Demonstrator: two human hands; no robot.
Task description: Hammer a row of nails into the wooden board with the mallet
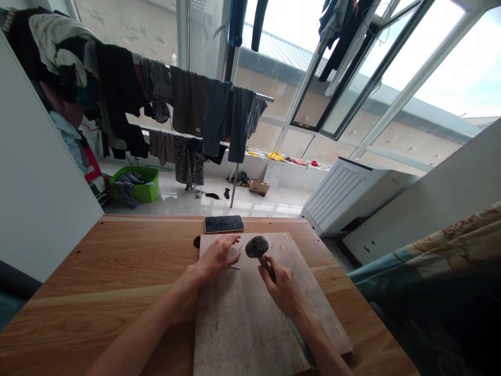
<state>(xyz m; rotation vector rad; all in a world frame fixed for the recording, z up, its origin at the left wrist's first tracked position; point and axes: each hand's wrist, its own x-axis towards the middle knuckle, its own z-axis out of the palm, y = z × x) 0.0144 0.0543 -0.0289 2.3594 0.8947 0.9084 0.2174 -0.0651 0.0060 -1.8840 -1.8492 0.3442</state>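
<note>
My right hand (284, 292) grips the wooden handle of a small mallet (256, 246), whose dark rounded head hangs just above a worn wooden board (250, 324). My left hand (217, 256) rests over the board with its fingers apart and holds nothing. A short metal nail (235, 267) lies on the board just beyond the left palm. Several tiny thin marks near the mallet head look like small nails set in the board, though they are too small to be sure.
The board lies on a wooden table (78, 277), with a black-screened phone (224, 224) at its far edge. Beyond stand a white radiator cover (344, 193), a green basket (135, 184), and a rack of hanging clothes (188, 104). Patterned cloth (430, 282) hangs at right.
</note>
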